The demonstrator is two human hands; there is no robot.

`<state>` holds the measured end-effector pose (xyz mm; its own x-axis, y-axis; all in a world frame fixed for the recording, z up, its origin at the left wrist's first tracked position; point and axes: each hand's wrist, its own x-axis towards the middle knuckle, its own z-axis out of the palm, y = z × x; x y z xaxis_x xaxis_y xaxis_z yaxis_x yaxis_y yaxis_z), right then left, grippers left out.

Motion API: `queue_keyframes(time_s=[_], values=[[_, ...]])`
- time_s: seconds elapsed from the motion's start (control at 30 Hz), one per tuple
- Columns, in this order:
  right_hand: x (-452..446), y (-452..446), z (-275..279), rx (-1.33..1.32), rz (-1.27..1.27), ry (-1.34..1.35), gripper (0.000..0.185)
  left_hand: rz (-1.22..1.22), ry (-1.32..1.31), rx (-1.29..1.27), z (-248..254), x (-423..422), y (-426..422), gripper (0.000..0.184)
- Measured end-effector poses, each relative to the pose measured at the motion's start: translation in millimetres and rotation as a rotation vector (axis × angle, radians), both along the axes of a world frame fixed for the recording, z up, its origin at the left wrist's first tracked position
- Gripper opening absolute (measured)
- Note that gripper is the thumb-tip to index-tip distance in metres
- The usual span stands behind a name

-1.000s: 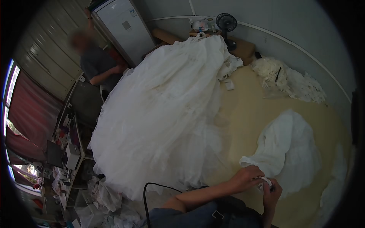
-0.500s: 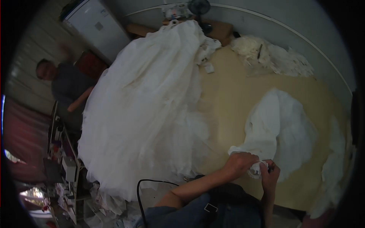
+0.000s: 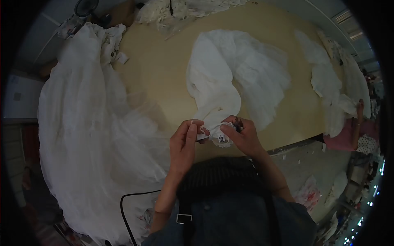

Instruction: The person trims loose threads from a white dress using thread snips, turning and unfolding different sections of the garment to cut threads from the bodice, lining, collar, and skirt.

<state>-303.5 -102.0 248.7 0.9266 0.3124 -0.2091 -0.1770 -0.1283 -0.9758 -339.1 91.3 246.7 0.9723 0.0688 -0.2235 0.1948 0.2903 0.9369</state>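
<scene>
White cloth [image 3: 215, 82], mid-frame: left hand [image 3: 184, 141] and right hand [image 3: 245, 137] pinch its frilly edge; the next bit likely needs care.

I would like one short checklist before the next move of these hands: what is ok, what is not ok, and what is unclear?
1. Left hand pinching the white garment at its near end: ok.
2. Right hand holding the same end: ok.
3. Printed tag uncovered: ok.
4. Tag wording readable: cannot tell, too small.
5. Dark object at right hand identified: cannot tell.
</scene>
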Motion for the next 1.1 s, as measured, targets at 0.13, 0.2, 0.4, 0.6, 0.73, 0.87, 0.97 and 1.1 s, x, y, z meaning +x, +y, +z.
queue_keyframes(time_s=[0.13, 0.2, 0.4, 0.6, 0.73, 0.87, 0.97, 1.1], values=[[-0.4, -1.2, -2.0, -0.072, 0.009, -0.052, 0.015, -0.040, -0.077, 0.247, 2.5, -0.2, -5.7, 0.019], [1.0, -2.2, -1.6, -0.105, 0.033, -0.107, 0.015, -0.035, -0.122, 0.430, -5.0, 0.5, -8.2, 0.018], [0.2, -2.4, 5.0, -0.173, 0.070, -0.175, 0.016, -0.081, 0.242, -0.008, 10.0, 6.6, -3.4, 0.014], [3.8, -11.6, -0.9, -0.245, 0.235, -0.513, 0.023, -0.079, 0.229, -0.064, 13.6, 3.8, -0.6, 0.012], [9.6, -10.4, 21.5, -0.218, 0.170, -0.413, 0.018, -0.134, 0.139, -0.050, 11.6, 1.0, -0.6, 0.010], [14.7, -12.5, 37.0, -0.349, 0.351, -0.315, 0.021, -0.150, 0.128, -0.029, 12.9, -0.1, -0.6, 0.010], [14.8, -9.6, 35.5, -0.391, 0.393, -0.349, 0.024, -0.147, 0.131, -0.027, 12.0, -0.9, -1.4, 0.010], [16.0, -8.6, 34.3, -0.436, 0.417, -0.387, 0.026, -0.137, 0.147, -0.036, 11.5, -0.8, -1.8, 0.010]])
